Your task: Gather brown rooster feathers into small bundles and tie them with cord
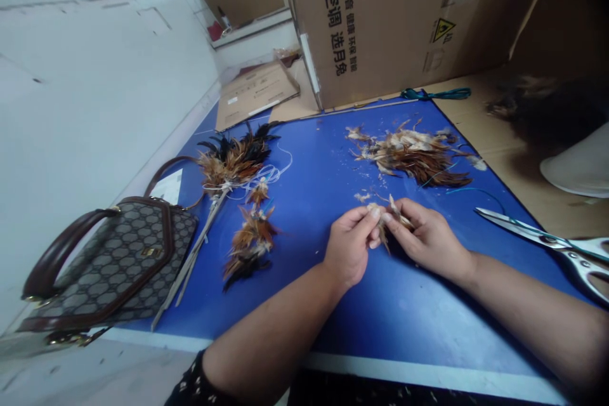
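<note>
Over the blue tabletop (pixel 380 317), my left hand (pixel 351 240) and my right hand (pixel 425 235) meet, their fingertips close together. Both are closed on small tan feathers (pixel 384 223), pinched between thumbs and fingers; part of the feathers is hidden by the fingers. Just beyond my hands lies a pile of brown and cream feathers (pixel 419 155), with loose bits of fluff (pixel 362 196) in front of it. To the left are small bunches of orange-brown and black feathers (pixel 252 235) and a larger feather bundle (pixel 235 158) with pale sticks (pixel 202 247).
Large scissors (pixel 547 240) lie at the right edge, beside green cord (pixel 440 94) further back. A patterned handbag (pixel 118 260) stands on the left. A tall cardboard box (pixel 390 25) rises behind the table, and flat cardboard (pixel 257 92) lies at the back left.
</note>
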Demonstrator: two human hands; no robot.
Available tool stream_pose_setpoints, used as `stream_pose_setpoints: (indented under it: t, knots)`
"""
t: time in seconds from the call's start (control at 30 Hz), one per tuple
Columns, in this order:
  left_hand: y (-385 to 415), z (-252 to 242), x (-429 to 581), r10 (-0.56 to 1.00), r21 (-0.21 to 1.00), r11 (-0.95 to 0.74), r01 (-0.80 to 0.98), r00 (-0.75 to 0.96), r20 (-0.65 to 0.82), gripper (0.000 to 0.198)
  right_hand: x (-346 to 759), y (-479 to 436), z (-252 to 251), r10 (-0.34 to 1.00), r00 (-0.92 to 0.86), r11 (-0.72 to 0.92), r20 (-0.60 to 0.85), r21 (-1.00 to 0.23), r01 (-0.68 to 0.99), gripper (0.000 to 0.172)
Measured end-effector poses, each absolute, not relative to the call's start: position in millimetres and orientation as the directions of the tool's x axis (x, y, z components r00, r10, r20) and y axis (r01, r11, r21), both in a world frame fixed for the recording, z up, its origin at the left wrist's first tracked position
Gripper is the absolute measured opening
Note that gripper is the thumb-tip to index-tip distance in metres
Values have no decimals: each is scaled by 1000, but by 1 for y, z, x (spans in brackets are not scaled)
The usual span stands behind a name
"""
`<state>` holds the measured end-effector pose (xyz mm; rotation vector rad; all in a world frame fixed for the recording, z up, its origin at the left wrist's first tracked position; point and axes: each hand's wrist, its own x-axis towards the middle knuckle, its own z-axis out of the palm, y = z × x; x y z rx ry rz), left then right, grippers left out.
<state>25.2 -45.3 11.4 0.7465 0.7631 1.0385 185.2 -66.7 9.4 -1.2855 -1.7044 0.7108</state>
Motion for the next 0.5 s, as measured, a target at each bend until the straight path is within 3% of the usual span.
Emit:
stream_pose_setpoints:
  t: [0.33,0.5]
  knots:
    - [-43,8,23,940,854,290,-432,298,-169,31,187,-67,29,903,-340,388,262,-839,381,41]
    - [-44,10,23,934,847,304,-436,311,-175,30,186,-67,28,909,-341,371,240,-838,400,44]
